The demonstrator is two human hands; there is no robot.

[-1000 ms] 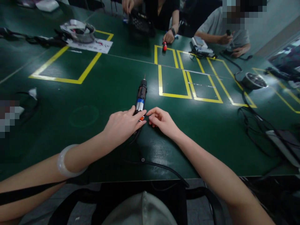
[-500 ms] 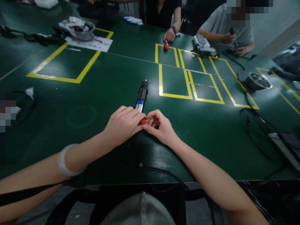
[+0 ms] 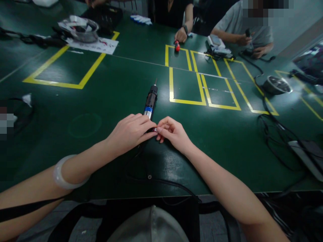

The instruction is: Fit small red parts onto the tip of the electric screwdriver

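An electric screwdriver (image 3: 151,97), black with a blue band and silver body, lies on the green table with its bit pointing away from me. Over its rear end is my left hand (image 3: 131,131), thumb and fingers closed on a small dark reddish piece (image 3: 153,129). Most of that piece is hidden, and its kind cannot be made out. My right hand (image 3: 174,132) meets it from the right, with thumb and index finger pinched at the piece's end.
A black cable (image 3: 171,183) runs along the near table edge. Yellow tape boxes (image 3: 188,102) mark the table ahead. At the back left stands a bowl (image 3: 84,32) on paper; a metal bowl (image 3: 276,85) and cables are right. Across the table, a person's hand (image 3: 181,34) touches a red object (image 3: 177,47).
The orange face of the small piece, visible before between my fingertips, no longer shows; a darker side does. My right thumb and index finger have closed in on its end.
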